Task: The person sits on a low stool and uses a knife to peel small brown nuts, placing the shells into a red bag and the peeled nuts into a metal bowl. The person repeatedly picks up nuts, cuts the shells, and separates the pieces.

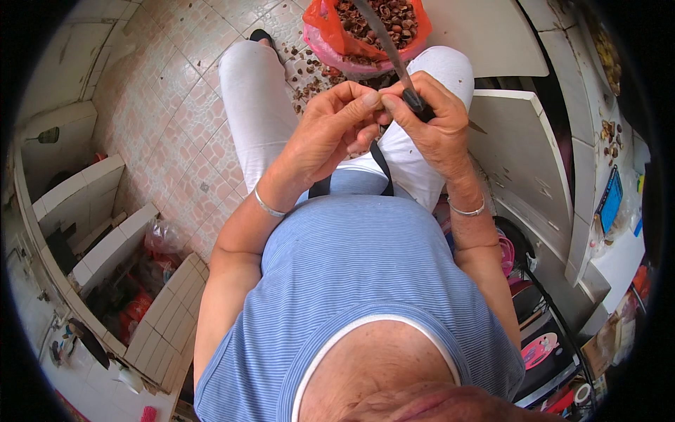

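My left hand (340, 124) and my right hand (432, 113) meet above my lap. A small pale brownish piece (381, 101), mostly hidden, is pinched between the fingertips of both hands. My right hand also grips the black handle of a knife (390, 50), its long grey blade pointing away from me past my fingers. Beyond the hands, a red plastic bag (320, 24) full of brown nut shells (403, 21) stands in a pink container (345, 64).
Loose shells (311, 84) lie scattered on the tiled floor (184, 116) between my feet. A white cabinet door (519, 153) stands close at my right, below a tiled counter ledge (580, 184). Tiled partitions (118, 248) are at the left.
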`<state>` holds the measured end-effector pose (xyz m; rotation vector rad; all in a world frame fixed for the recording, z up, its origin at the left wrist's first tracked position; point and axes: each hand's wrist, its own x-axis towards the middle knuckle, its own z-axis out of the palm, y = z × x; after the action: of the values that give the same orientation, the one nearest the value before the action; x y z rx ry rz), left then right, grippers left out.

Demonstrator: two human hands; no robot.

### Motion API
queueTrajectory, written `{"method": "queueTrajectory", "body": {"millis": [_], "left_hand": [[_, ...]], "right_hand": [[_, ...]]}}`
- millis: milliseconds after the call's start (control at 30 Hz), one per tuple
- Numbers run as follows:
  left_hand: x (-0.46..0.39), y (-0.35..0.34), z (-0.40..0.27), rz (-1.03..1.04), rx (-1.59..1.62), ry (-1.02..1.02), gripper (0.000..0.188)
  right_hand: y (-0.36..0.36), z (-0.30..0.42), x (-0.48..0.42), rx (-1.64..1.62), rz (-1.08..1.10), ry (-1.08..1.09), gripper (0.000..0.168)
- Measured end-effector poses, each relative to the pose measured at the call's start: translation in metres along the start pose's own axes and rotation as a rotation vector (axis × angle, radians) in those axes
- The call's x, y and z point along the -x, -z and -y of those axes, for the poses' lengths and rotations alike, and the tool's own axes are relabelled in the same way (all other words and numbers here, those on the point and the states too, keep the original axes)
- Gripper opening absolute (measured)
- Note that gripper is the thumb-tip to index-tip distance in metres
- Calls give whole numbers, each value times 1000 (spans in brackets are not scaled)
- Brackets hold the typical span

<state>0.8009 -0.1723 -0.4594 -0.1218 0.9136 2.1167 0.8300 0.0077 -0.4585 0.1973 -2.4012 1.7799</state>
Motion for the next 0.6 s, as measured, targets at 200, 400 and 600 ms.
{"method": "queueTrajectory", "body": {"millis": [200, 400, 600], "left_hand": [[4, -1, 5, -75, -344, -210, 21], [7, -1, 7, -95, -500, -342, 21], [9, 4, 7, -133, -694, -415, 17]], "right_hand": [[-6, 1, 6, -38, -35, -49, 7], [-4, 4, 7, 48, -9, 60, 12], [-6, -2, 9, 95, -14, 177, 14]]}}
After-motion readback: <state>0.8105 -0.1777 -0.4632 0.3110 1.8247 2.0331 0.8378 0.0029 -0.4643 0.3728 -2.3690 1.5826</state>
